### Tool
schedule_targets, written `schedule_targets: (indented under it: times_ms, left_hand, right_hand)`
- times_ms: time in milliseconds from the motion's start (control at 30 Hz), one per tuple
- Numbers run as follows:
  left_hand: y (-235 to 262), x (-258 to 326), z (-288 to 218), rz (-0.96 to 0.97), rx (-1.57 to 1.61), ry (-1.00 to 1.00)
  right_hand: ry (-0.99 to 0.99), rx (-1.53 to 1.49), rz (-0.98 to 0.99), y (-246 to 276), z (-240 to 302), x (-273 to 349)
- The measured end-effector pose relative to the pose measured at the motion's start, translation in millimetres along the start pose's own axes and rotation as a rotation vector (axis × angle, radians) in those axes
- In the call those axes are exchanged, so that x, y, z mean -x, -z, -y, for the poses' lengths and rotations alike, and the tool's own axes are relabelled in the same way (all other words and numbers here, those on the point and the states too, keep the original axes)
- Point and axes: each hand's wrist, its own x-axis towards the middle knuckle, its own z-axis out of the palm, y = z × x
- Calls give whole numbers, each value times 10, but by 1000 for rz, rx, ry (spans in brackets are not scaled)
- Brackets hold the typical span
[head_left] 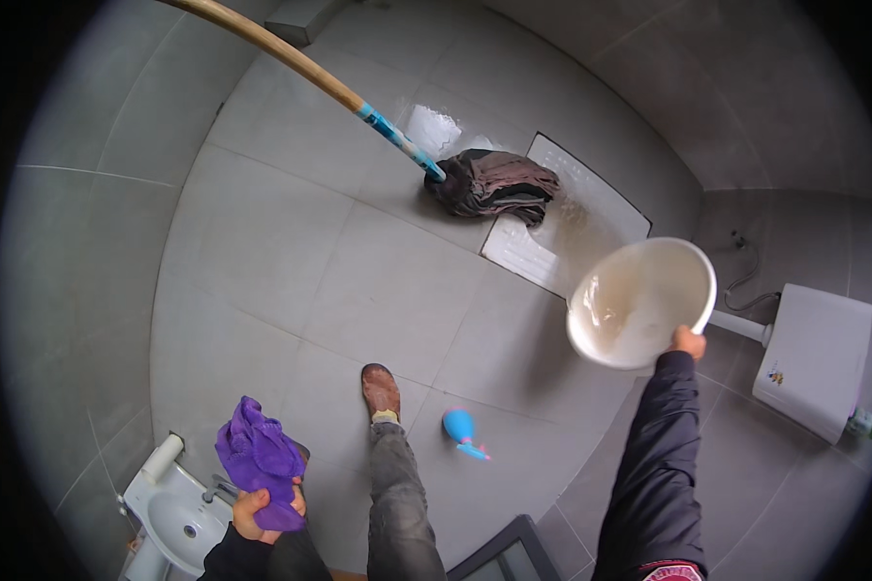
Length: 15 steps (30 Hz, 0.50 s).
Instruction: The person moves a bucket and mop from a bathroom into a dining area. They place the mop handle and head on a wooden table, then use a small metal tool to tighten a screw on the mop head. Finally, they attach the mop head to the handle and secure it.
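My right hand (688,343) grips the near rim of a white basin (639,302), which is tilted over the squat toilet (533,254). Cloudy brownish water lies in the basin, and similar water shows in the toilet's bowl. My left hand (262,510) is closed around a bunched purple cloth (262,455), held up beside the washbasin. A mop (494,184) with dark and brownish fabric strips rests at the toilet's left edge. Its wooden handle (271,46) runs up to the top left.
A white sink (186,518) with a tap stands at the lower left. A blue spray bottle (459,426) is on the grey tiled floor (252,252) near my shoe (381,391). At right a white cistern (812,358) hangs on the wall, its pipe leading toward the toilet.
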Motion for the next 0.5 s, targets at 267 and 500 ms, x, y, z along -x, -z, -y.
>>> schedule_targets:
  times_ms: [267,500]
  left_hand:
    - [-151,-36,-46,0,113,-13]
    - [143,85,-35,73,152,14]
  right_hand:
    - [380,550,-194,762,728,-230]
    - [661,759,-380,850,903,83]
